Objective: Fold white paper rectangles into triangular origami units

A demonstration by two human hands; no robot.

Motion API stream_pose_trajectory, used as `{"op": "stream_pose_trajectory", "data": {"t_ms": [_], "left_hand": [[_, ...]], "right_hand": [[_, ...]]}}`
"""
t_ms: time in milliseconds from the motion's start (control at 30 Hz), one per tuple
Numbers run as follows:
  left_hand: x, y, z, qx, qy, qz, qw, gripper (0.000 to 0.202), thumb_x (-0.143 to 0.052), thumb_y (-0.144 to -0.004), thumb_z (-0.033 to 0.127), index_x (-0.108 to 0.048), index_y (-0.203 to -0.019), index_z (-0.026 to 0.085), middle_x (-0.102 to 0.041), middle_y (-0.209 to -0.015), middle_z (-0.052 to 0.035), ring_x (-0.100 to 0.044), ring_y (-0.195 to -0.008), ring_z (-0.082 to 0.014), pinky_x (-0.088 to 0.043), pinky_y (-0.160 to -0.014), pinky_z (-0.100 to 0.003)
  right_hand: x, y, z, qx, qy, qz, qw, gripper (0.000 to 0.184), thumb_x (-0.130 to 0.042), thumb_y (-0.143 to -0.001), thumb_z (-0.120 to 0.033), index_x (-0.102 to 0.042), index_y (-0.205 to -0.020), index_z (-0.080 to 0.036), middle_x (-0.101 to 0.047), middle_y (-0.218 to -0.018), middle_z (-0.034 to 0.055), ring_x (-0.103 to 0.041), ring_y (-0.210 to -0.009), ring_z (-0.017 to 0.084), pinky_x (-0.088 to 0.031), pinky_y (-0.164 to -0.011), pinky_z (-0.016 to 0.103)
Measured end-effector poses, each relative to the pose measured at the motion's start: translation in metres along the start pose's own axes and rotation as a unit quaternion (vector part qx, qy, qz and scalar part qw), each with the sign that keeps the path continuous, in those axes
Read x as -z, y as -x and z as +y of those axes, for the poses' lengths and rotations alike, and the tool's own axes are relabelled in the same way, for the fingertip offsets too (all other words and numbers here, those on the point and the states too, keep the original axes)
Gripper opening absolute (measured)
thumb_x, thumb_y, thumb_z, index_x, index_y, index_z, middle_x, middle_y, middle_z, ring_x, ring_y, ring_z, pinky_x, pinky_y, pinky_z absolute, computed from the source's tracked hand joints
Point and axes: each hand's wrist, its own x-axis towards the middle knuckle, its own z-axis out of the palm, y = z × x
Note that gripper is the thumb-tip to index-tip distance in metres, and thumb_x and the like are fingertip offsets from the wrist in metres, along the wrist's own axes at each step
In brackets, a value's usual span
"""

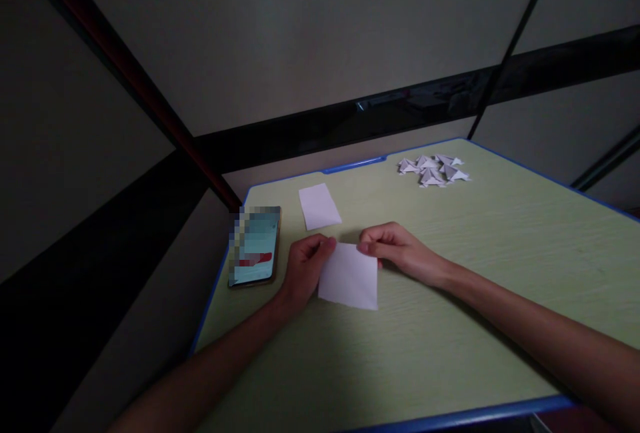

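Between my two hands is a small white sheet of paper (350, 276), roughly square, with a slightly uneven lower edge. My left hand (305, 270) pinches its upper left corner between thumb and fingers. At the upper right corner, my right hand (393, 250) grips the sheet with the thumb on top and the fingers curled behind. Just beyond my left hand, a second white sheet of paper (319, 206) lies flat on the table.
A phone (257, 253) with a lit screen lies at the left edge of the pale green, blue-rimmed table (500, 240). Several folded white paper figures (433, 170) sit together near the far edge. Panelled walls (325, 40) stand behind and to the left.
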Motion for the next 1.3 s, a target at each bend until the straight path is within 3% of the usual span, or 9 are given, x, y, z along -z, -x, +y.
{"op": "stream_pose_trajectory", "data": {"t_ms": [200, 300, 600, 833, 1033, 1167, 1300], "left_hand": [[-0.002, 0.003, 0.004, 0.003, 0.012, -0.107, 0.994, 0.024, -0.054, -0.062, 0.033, -0.046, -0.048, 0.014, -0.035, -0.045, 0.0049, -0.029, -0.045, -0.0061, -0.022, -0.043, -0.019], [-0.001, 0.004, 0.005, 0.003, 0.002, -0.129, 0.992, 0.023, -0.052, -0.063, 0.031, -0.047, -0.048, 0.014, -0.036, -0.044, 0.0046, -0.03, -0.044, -0.0064, -0.022, -0.043, -0.019], [0.001, 0.003, 0.0, -0.003, 0.022, -0.134, 0.991, 0.019, -0.053, -0.062, 0.027, -0.049, -0.048, 0.015, -0.041, -0.042, 0.0042, -0.036, -0.041, -0.007, -0.027, -0.042, -0.019], [0.001, 0.003, -0.001, 0.014, 0.07, -0.132, 0.989, 0.02, -0.051, -0.062, 0.028, -0.05, -0.048, 0.015, -0.048, -0.039, 0.0016, -0.041, -0.037, -0.0079, -0.032, -0.04, -0.021], [0.004, -0.002, -0.002, 0.009, 0.158, -0.064, 0.985, 0.019, -0.05, -0.064, 0.029, -0.051, -0.052, 0.014, -0.05, -0.048, 0.0007, -0.044, -0.042, -0.0083, -0.034, -0.039, -0.02], [0.003, -0.004, -0.005, 0.014, 0.187, -0.074, 0.98, 0.032, -0.048, -0.067, 0.044, -0.056, -0.062, 0.014, -0.056, -0.059, -0.0023, -0.05, -0.054, -0.012, -0.039, -0.046, -0.022], [-0.002, 0.001, -0.005, 0.024, 0.146, -0.082, 0.986, 0.028, -0.063, -0.057, 0.038, -0.06, -0.068, 0.012, -0.058, -0.061, -0.0013, -0.05, -0.057, -0.0116, -0.038, -0.053, -0.022]], "right_hand": [[0.004, 0.0, 0.004, -0.009, -0.076, 0.024, 0.997, 0.021, -0.051, -0.065, -0.026, -0.043, -0.05, -0.014, -0.036, -0.042, -0.0072, -0.029, -0.038, 0.003, -0.019, -0.039, 0.019], [0.004, 0.0, 0.005, -0.017, -0.081, 0.018, 0.996, 0.02, -0.051, -0.065, -0.025, -0.043, -0.049, -0.014, -0.036, -0.041, -0.0076, -0.028, -0.036, 0.003, -0.018, -0.037, 0.018], [0.002, 0.001, 0.002, -0.027, -0.109, 0.023, 0.993, 0.02, -0.052, -0.061, -0.025, -0.044, -0.047, -0.014, -0.037, -0.039, -0.0074, -0.03, -0.034, 0.003, -0.019, -0.035, 0.017], [0.003, 0.003, -0.005, -0.035, -0.151, 0.106, 0.982, 0.017, -0.054, -0.053, -0.026, -0.044, -0.046, -0.015, -0.038, -0.038, -0.0065, -0.029, -0.033, 0.003, -0.017, -0.034, 0.018], [0.006, 0.002, -0.007, 0.016, -0.19, 0.191, 0.963, 0.018, -0.055, -0.055, -0.026, -0.044, -0.046, -0.016, -0.037, -0.04, -0.006, -0.029, -0.035, 0.004, -0.019, -0.035, 0.019], [0.005, -0.001, 0.0, 0.042, -0.15, 0.173, 0.972, 0.019, -0.055, -0.06, -0.027, -0.047, -0.049, -0.014, -0.04, -0.043, -0.005, -0.032, -0.039, 0.005, -0.021, -0.039, 0.02], [0.003, -0.001, 0.002, 0.056, -0.09, 0.155, 0.982, 0.02, -0.056, -0.063, -0.026, -0.05, -0.048, -0.013, -0.041, -0.045, -0.005, -0.032, -0.044, 0.005, -0.021, -0.044, 0.021]]}}
